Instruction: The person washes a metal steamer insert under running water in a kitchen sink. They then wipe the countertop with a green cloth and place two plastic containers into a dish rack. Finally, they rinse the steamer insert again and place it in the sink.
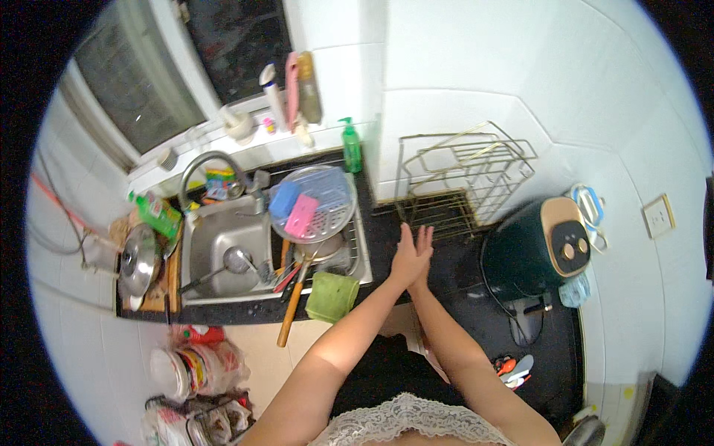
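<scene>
My left hand [409, 261] is stretched forward over the black countertop [385, 242], its fingers straight and spread in a V. Pressed close beside and partly behind it is my right hand [421, 279], mostly hidden. No object shows in either hand. Just beyond the fingertips, a brass-coloured wire rack [468, 167] stands in the corner against the white wall. Left of my hands is a steel sink [223, 234] with a ladle [237, 259] in its basin. A round perforated steel tray [329, 223] bears a blue sponge [284, 199] and a pink sponge [302, 216].
A dark green air fryer [516, 251] stands on the right. A green cloth [333, 295] and a wooden handle [289, 318] overhang the front edge. Behind the sink are a green pump bottle [351, 148] and a curved faucet [212, 159]. A pot lid [139, 260] leans at left.
</scene>
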The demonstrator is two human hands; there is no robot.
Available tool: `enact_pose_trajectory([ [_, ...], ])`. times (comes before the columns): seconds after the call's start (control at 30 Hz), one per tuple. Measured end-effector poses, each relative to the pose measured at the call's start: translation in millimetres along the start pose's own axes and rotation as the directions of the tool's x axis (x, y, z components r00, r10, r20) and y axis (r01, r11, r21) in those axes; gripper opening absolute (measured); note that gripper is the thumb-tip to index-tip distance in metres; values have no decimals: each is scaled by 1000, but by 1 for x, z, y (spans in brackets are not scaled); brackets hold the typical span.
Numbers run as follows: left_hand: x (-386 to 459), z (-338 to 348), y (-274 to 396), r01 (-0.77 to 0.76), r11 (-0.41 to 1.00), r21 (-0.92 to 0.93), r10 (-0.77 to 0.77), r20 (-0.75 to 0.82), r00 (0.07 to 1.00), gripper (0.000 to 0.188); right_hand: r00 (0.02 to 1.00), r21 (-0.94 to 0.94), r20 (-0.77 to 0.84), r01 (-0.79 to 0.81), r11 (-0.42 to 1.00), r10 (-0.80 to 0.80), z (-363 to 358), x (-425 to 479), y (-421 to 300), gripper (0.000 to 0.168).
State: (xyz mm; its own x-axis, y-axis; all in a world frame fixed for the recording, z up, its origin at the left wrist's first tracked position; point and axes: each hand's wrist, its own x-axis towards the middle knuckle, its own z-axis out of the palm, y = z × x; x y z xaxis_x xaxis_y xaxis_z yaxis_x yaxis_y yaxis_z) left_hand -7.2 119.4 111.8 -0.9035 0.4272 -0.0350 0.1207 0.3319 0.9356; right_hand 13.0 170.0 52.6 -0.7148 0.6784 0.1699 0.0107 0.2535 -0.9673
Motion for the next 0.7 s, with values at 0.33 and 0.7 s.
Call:
enact_pose_trajectory([
  [0.33,-33,-65,-54,-16,974,-227,-60,-327,943,31,977,217,147,-181,959,151,42,-50,-29,17],
  [0.7,-51,-191,-137,28,948,-318,-151,-367,918,22,849,216,456,-396,892,267,152,-78,-27,17],
])
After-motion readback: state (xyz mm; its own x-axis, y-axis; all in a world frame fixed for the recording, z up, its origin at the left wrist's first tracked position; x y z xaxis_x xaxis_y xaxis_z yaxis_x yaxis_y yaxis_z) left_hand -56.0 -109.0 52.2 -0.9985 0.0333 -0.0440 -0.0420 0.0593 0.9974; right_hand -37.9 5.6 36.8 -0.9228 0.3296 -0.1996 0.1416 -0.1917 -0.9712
